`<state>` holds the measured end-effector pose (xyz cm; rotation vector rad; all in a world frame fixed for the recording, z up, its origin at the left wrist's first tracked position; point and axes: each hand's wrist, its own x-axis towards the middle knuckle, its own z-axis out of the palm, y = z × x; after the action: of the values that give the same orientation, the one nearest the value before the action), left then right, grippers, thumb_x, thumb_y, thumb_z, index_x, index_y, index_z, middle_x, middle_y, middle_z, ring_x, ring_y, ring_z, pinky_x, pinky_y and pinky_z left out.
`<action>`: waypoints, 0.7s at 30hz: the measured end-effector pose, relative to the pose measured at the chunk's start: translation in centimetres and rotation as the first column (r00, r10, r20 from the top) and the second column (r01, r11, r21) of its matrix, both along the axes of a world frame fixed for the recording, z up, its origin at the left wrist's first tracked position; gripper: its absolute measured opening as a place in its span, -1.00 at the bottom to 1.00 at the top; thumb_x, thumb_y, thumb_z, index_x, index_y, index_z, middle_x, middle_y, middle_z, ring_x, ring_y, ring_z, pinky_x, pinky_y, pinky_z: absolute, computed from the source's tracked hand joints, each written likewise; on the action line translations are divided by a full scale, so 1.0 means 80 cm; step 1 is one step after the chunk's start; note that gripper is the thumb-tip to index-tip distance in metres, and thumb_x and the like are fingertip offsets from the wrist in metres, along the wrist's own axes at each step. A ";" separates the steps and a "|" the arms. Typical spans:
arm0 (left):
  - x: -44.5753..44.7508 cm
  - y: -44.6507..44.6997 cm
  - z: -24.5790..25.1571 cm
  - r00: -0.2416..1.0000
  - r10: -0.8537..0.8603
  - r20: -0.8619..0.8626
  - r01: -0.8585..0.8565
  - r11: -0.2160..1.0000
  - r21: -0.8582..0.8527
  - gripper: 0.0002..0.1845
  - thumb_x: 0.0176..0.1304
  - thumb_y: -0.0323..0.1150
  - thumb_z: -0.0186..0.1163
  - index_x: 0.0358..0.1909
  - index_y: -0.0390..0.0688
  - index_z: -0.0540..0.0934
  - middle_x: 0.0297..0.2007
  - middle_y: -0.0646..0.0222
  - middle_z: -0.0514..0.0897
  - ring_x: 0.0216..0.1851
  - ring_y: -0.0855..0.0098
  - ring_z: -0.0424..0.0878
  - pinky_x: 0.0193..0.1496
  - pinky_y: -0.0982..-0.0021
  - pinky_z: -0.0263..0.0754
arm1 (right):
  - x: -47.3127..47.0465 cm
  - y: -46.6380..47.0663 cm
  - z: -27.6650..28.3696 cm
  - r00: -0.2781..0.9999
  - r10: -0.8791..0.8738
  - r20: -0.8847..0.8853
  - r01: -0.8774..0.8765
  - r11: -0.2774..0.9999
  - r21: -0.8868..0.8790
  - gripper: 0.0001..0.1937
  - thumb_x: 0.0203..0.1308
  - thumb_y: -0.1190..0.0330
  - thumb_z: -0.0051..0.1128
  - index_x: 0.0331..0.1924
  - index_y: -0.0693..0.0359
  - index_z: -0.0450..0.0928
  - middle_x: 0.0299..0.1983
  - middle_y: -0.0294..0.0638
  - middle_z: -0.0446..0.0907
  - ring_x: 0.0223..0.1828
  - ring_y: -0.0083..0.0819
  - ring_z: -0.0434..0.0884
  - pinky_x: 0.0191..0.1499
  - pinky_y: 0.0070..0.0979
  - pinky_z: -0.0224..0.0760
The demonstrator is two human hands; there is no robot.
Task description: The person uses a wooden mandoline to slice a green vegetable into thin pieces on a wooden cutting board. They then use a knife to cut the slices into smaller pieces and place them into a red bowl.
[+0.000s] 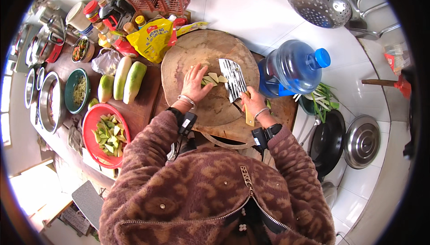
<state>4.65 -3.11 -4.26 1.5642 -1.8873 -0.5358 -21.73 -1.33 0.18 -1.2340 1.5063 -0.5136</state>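
My right hand (254, 102) grips the wooden handle of a broad-bladed cleaver (231, 77). The blade rests over the right half of a thick round wooden chopping board (208, 45). To the left of the blade, several pale green vegetable slices (212, 77) lie in a small cluster. My left hand (195, 85) is palm down at their left side, fingers extended and thumb apart; whether it touches them is hard to tell. A red plastic basin (90, 149) at lower left contains many similar cut pieces (111, 134).
Long pale green vegetables (135, 82) lie left of the board. Farther left are a green bowl (85, 94) and a steel basin (60, 110). A yellow seasoning bag (149, 40) touches the back. Rightward stand a blue water jug (292, 67), a black wok (327, 144) and a steel lid (362, 141).
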 end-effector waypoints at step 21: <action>-0.050 0.002 0.009 0.965 0.261 -0.021 -0.260 0.965 0.030 -0.19 0.09 0.02 0.26 0.34 -0.15 0.28 0.38 -0.16 0.12 0.42 -0.15 0.02 0.44 0.06 -0.05 | 0.079 0.002 -0.011 0.985 0.171 0.002 -0.171 0.985 -0.008 -0.72 0.30 0.25 0.13 -0.09 0.26 0.38 -0.58 -0.24 0.52 -0.72 -0.46 0.54 -0.63 -0.48 0.39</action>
<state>0.66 -2.95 -3.57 1.7809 -1.6275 -0.4626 -15.43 -1.15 -0.68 -1.3545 1.3817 -0.4074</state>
